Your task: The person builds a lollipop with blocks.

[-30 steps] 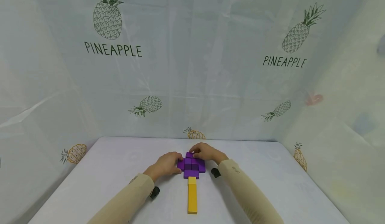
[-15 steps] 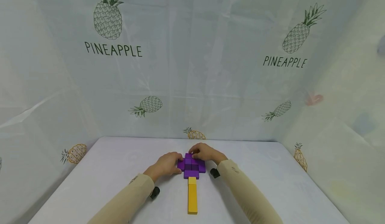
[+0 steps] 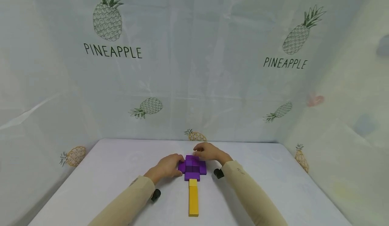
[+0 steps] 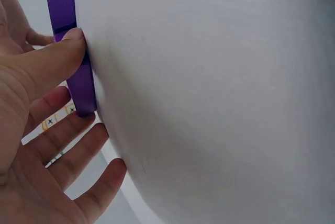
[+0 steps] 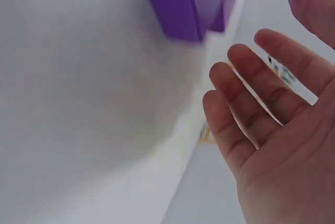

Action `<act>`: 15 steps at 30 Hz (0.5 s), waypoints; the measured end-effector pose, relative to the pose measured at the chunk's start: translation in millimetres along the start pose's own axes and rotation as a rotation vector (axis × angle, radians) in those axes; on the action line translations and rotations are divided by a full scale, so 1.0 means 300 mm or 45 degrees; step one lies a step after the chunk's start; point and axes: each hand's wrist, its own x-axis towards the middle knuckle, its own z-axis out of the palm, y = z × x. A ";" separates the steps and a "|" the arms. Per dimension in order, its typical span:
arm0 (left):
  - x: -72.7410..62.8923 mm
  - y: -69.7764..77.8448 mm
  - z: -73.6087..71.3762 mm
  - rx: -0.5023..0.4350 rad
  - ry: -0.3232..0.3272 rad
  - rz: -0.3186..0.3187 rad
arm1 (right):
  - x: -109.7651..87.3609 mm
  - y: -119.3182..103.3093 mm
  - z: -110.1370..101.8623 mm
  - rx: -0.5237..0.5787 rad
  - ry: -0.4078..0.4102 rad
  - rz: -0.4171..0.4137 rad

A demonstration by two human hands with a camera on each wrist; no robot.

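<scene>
Several purple blocks (image 3: 192, 176) form a cluster on the white table, with two small ones in the middle and others around them. Below the cluster a small yellow block (image 3: 192, 182) and a long yellow block (image 3: 193, 201) lie in line. My left hand (image 3: 167, 166) pinches the left purple block (image 4: 82, 94) between thumb and fingers, as the left wrist view also shows. My right hand (image 3: 208, 151) is just beyond the far purple block (image 3: 189, 157). In the right wrist view its fingers (image 5: 246, 98) are relaxed and apart from the purple blocks (image 5: 167, 4).
The white table (image 3: 127, 151) ends at a back edge in front of a hanging curtain (image 3: 194, 67) printed with pineapples. A black wrist camera part (image 3: 156, 195) sits under the left sleeve, another black part (image 3: 218, 173) beside the right sleeve.
The far purple block has come slightly nearer and now sits against the cluster. My right hand has let go of it and drawn slightly to the right. The left hand stays in place.
</scene>
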 end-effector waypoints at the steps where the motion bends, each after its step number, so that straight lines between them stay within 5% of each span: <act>1: -0.001 -0.001 0.001 -0.003 0.000 -0.008 | -0.009 0.002 -0.010 0.004 0.014 0.012; 15: -0.036 -0.035 0.002 -0.065 -0.026 -0.066 | -0.220 0.090 -0.151 -0.143 0.102 0.022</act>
